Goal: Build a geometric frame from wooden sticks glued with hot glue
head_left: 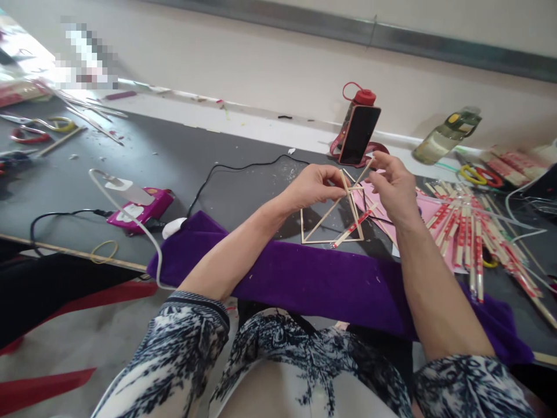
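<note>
A frame of thin wooden sticks [331, 240] stands on the grey table at the edge of a purple cloth. My left hand [319, 184] pinches the frame near its upper corner, where several sticks meet. My right hand [394, 186] holds the upper end of a slanting stick [364, 170] between thumb and fingers. That stick's lower end comes close to the corner at my left fingertips; whether they touch is hard to see. Under the frame's right side lies a chopstick packet [354, 229] in a red-printed wrapper. My left fingertips partly hide the joint.
Wrapped chopsticks [467, 223] are heaped on the right by pink paper [439, 216]. A phone [360, 134] leans on a red-capped bottle [364, 96]; another bottle [448, 136] stands behind. A pink power strip [141, 210] with cables lies left. The purple cloth [304, 278] covers the front edge.
</note>
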`<state>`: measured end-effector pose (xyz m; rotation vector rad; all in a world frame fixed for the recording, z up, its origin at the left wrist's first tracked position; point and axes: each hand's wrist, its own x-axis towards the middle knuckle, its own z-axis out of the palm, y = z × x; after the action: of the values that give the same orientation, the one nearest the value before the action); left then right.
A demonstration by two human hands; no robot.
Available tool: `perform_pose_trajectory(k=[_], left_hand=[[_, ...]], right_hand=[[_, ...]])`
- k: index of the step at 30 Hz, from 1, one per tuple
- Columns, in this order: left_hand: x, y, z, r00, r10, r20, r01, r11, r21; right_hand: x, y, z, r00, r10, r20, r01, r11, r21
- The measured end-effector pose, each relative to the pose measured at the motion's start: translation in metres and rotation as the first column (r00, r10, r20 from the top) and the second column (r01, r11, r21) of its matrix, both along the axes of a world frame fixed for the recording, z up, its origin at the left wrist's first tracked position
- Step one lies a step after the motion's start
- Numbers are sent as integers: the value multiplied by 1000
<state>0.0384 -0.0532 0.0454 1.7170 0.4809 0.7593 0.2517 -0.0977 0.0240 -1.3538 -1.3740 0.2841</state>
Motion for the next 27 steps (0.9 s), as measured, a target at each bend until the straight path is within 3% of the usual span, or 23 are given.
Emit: perform_pose_trajectory(k=[8, 27], left_hand=[[-1, 1, -2, 1000, 14, -22, -13, 1000, 22], [4, 3, -7, 1000, 6, -4, -6, 1000, -11]], right_hand=[[-11, -10, -4, 999, 25, -42, -24, 999, 21], [-8, 1, 0, 993, -79, -84, 82, 996, 32]])
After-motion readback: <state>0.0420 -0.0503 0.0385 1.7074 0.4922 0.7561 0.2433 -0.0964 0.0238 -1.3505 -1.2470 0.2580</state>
